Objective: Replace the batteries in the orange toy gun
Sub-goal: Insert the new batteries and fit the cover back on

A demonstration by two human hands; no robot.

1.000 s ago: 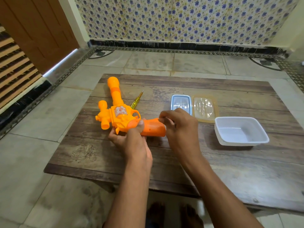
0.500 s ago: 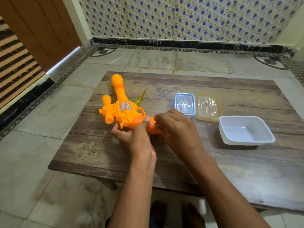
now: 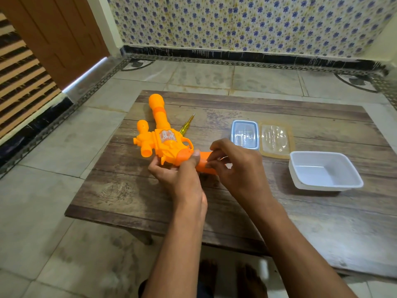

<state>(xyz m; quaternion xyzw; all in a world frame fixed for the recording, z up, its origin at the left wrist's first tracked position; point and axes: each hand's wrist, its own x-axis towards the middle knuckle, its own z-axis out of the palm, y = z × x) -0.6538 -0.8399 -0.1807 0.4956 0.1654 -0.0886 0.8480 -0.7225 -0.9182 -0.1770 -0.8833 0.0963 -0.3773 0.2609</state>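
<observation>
1. Orange toy gun (image 3: 165, 143) lying on its side at centre-left of the wooden tabletop (image 3: 257, 211), barrel pointing toward upper left of frame, handle toward the middle. Laid flat, probably so the handle's side face is exposed for work.
2. Left hand (image 3: 182, 177) under and around the rear of the body by the trigger guard, thumb pressed on top, fingers curled beneath: a steadying grip, likely to stop the toy sliding or rolling.
3. Right hand (image 3: 234, 166) at the handle end, fingertips bent inward and pinching at the darker orange handle. Reads as working at a battery cover; cover itself hidden by the fingers, open or closed not determinable.
4. Yellow-handled screwdriver (image 3: 186, 125) lying just behind the gun, partly hidden by it, tip toward upper frame. Kept near, presumably for a cover screw.
5. Small clear container (image 3: 245, 134) and its amber-tinted lid (image 3: 276, 139) side by side right of centre; contents unclear through glare, possibly batteries.
6. White rectangular tray (image 3: 325, 171) at right, well apart from the gun, nothing visible inside; plausibly waiting for removed parts.
7. No loose batteries seen; judged an early stage.
</observation>
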